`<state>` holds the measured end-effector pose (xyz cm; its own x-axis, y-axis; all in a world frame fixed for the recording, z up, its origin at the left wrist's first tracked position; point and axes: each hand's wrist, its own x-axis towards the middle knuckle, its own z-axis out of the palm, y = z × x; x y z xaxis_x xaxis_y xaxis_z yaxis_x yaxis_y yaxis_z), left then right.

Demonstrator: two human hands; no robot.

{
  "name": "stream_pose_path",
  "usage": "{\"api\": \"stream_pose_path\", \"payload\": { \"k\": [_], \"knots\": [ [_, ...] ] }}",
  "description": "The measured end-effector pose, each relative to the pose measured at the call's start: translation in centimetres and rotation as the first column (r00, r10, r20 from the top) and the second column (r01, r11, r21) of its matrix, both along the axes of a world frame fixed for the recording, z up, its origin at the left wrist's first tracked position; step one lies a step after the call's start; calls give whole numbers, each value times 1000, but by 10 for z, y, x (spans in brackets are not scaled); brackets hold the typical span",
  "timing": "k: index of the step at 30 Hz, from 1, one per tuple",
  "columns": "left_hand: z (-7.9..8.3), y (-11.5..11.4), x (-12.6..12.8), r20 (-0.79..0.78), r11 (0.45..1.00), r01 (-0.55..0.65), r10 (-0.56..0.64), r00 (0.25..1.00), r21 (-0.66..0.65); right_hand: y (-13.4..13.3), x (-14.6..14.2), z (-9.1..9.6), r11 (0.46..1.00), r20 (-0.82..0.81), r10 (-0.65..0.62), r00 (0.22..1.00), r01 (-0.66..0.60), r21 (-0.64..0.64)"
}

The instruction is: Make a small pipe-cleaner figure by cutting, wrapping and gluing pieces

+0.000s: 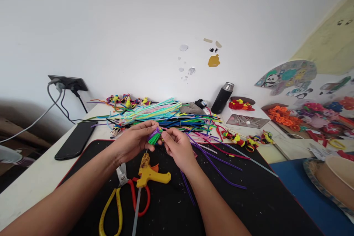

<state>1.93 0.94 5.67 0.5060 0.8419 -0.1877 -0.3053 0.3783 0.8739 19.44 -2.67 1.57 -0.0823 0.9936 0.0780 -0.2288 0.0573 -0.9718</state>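
A small bunched piece of green and purple pipe cleaners (155, 137) is held up over the black mat. My left hand (141, 137) is closed on its left side, thumb and fingers pinching the purple top. From the right, my right hand (177, 145) is closed in a pinch at its edge; what lies between those fingertips is hidden. Just below the hands lies a yellow hot glue gun (149, 173) with a glue stick (136, 214) in its back end. Scissors with red and yellow handles (118, 199) rest beside it, partly beneath the gun.
A heap of many-coloured pipe cleaners (160, 114) covers the back of the black mat (249, 206). Small pipe-cleaner figures (246, 140) lie right of it. A black bottle (222, 97) stands by a white box (246, 116). At left lies a phone (76, 140) near a power socket (69, 83).
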Motion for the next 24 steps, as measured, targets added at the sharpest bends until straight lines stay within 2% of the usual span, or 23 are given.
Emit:
{"api": "stream_pose_path", "payload": {
  "k": [5, 10, 16, 24],
  "knots": [
    [-1, 1, -1, -8, 1000, -11, 12, 1000, 26, 1, 0, -1, 1000, -14, -7, 1000, 7, 5],
    [3, 1, -6, -61, 993, 15, -8, 998, 117, 2, 0, -2, 999, -24, -31, 999, 32, 17],
    [5, 0, -8, -182, 954, 81, -29, 983, 288, 3, 1, -1, 998, -16, -64, 998, 64, 9],
    [-1, 0, -4, -276, 916, 80, 35, 960, 392, 3, 1, -3, 997, 21, -68, 997, 67, 24]
  ]
}}
